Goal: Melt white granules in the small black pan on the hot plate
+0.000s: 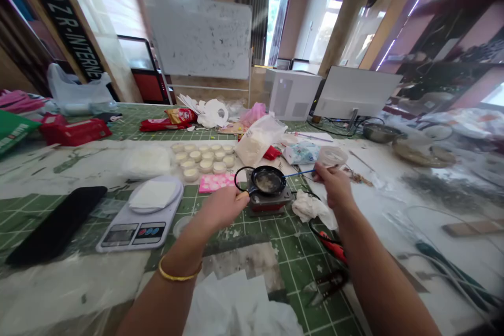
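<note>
A small black pan (269,180) rests on a little hot plate (268,203) in the middle of the table, with some clear or pale melted-looking stuff inside. My left hand (225,205) is closed round the pan's handle, on its near left side. My right hand (333,181) pinches a thin blue stick (298,173), whose far end reaches the pan's right rim. Left of the pan lies a pink silicone mold (216,182) with white filling in its hollows. Behind it stand several small cups of cream-coloured wax (206,166). Crumpled white tissue (313,208) lies beneath my right hand.
To the left are a kitchen scale (142,214) holding white paper and a black phone (57,224). A bag of white material (260,139) leans behind the pan. Snips (326,286) and a red-handled tool (333,248) lie near my right forearm; white sheets (240,304) lie in front.
</note>
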The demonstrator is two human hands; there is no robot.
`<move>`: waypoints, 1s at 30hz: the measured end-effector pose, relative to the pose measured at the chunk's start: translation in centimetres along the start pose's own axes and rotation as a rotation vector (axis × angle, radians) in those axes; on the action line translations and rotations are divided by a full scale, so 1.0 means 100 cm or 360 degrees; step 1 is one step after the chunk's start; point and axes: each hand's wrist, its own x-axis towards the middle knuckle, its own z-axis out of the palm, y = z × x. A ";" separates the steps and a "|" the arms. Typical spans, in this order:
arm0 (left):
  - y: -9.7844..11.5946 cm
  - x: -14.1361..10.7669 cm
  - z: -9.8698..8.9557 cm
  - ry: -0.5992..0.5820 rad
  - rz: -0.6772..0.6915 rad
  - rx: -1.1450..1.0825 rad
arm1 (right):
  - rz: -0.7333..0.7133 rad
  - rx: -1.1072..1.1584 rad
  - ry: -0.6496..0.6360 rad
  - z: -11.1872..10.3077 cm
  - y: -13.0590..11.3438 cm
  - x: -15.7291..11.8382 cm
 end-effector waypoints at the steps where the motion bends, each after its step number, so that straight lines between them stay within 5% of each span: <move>1: -0.001 0.001 0.000 0.0007 0.0002 -0.0008 | -0.0009 -0.0014 -0.0050 0.005 0.000 -0.002; 9: -0.003 0.003 0.001 -0.0002 0.0026 -0.0056 | 0.0036 -0.0109 0.0087 -0.001 -0.003 0.005; 15: -0.006 0.005 0.002 0.0002 0.0029 -0.0065 | 0.0010 -0.0100 -0.0146 0.014 0.001 -0.005; 20: -0.006 0.005 0.002 -0.0006 0.0025 -0.0070 | -0.0001 -0.0102 0.0064 -0.005 0.001 0.001; 26: -0.007 0.006 0.002 -0.0029 -0.0038 -0.0198 | -0.0049 -0.0099 -0.0145 0.008 0.001 -0.009; 30: -0.013 0.008 0.005 -0.0126 -0.0092 -0.0423 | -0.0030 -0.0142 0.0136 -0.015 -0.002 -0.010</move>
